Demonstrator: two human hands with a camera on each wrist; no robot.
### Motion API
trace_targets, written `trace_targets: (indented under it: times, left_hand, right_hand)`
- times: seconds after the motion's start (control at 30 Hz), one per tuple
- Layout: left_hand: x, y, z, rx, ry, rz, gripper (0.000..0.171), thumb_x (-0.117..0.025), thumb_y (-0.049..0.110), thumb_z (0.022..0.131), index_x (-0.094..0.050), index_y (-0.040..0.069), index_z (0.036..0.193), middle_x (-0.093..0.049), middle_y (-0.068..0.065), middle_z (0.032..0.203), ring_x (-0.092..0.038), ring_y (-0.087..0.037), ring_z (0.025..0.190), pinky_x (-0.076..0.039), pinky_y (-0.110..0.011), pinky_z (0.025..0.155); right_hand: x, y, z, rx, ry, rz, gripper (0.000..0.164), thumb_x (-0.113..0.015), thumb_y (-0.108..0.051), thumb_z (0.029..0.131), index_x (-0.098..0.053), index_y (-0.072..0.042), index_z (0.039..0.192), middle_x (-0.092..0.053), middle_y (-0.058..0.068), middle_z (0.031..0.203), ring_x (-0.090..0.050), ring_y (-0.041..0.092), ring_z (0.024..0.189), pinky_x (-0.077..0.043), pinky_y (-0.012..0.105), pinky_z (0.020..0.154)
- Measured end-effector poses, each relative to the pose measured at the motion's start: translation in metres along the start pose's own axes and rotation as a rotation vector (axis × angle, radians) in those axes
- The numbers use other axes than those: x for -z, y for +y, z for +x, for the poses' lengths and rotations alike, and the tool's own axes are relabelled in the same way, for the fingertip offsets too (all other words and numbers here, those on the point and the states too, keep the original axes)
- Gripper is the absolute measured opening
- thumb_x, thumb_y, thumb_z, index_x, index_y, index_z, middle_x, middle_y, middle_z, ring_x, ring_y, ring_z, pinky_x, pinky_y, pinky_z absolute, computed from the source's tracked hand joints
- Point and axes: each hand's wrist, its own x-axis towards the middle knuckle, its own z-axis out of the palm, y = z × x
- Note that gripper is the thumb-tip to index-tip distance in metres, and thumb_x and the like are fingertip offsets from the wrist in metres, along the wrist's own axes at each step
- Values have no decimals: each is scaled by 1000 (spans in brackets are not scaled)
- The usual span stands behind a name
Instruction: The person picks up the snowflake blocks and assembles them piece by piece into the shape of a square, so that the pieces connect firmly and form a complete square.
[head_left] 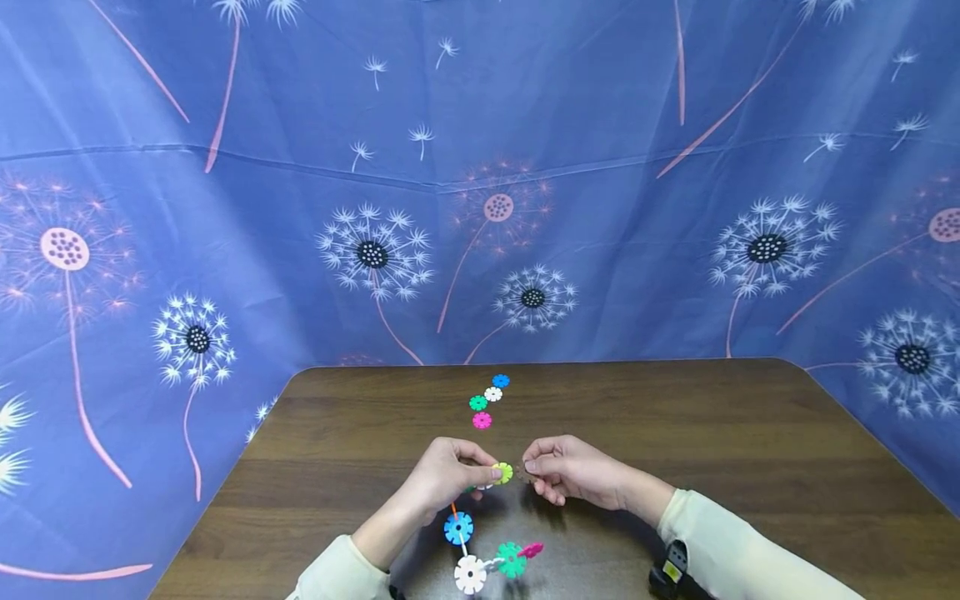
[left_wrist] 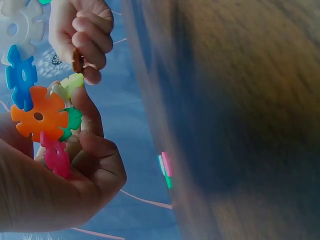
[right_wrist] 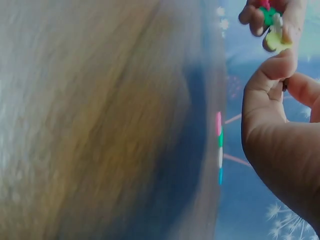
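- Head view: the left hand (head_left: pixel 450 472) is pinching a lime-yellow notched plastic disc (head_left: pixel 506 472) narrowly between thumb and finger, at one end of a chain of discs (head_left: pixel 466 523)
- The right hand (head_left: pixel 573 468) is holding a small brown notched plastic disc (left_wrist: pixel 77 61) in a tight fingertip pinch, just beside the yellow one and seemingly apart from it
- Below the left hand the chain is running through an orange flower-shaped plastic disc (left_wrist: pixel 52 120), a blue notched plastic disc (head_left: pixel 451 528) and a white notched plastic disc (head_left: pixel 462 575) toward a green notched plastic disc (head_left: pixel 517 565) and a bright pink plastic disc (head_left: pixel 532 550)
- The step in hand appears to be joining brown to yellow; the next move is probably calling for facing slots, crossed discs and a gentle push
- Both forearms are angling inward, hands facing each other above the dark wooden table (head_left: pixel 337 433), the right hand's lower fingers curling inward
- Beyond the hands, four loose plastic discs (head_left: pixel 482 421) are lying near the table's far edge
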Motion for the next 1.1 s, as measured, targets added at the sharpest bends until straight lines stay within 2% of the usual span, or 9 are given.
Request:
trace_targets:
  times: [0.2,0.37,0.43,0.6,0.8,0.97,1.1]
  left_hand:
    - [0,1,0,-7,3,17,12,-81,7,84,-77,-2,88,-72,-4,74,-62,-14,57,-57,-48,64]
    - [0,-1,-1,-18,4,13,11,-82,6,83,-77,-3,88,-72,-4,75,-64,-16,59,-57,-53,67]
    - [1,0,-2,-23,9,16,11,-82,6,82,-77,-3,87,-71,-3,75,-64,-16,59,-57,-52,66]
    - [1,2,-2,-37,36,39,10,-83,6,81,-77,-2,83,-70,-2,72,-60,-12,58,-56,-39,60]
    - [1,2,-1,-52,46,52,8,-83,2,80,-77,-3,81,-71,-3,73,-61,-11,59,-58,-39,61]
    - [0,1,-1,-62,39,44,8,-83,1,80,-76,-3,82,-70,-2,72,-62,-12,58,-58,-39,61]
    - [-1,2,-1,-47,22,16,9,-82,3,82,-76,-3,85,-71,-4,73,-62,-12,59,-58,-41,63]
  right_hand:
    - [-9,-3,1,23,12,34,16,-57,-9,100,-53,6,104,-59,2,74,-53,9,60,-43,21,54]
    - [-15,-2,2,37,28,34,11,-59,-8,98,-54,1,101,-61,1,73,-53,8,58,-43,20,53]
    - [-17,-3,2,50,30,36,9,-59,-6,98,-53,0,100,-61,1,73,-53,7,58,-43,19,53]
    - [-20,-5,3,76,32,58,4,-56,-2,99,-53,1,100,-63,2,72,-56,6,59,-44,18,53]
    - [-24,-4,4,80,25,78,7,-52,2,100,-54,-5,99,-65,2,72,-58,4,59,-44,17,53]
    - [-24,-4,4,86,36,73,1,-54,0,100,-54,-2,101,-65,3,73,-57,5,58,-44,18,53]
    - [-24,-6,3,71,74,64,9,-58,-6,100,-55,2,103,-62,1,72,-54,5,58,-42,18,52]
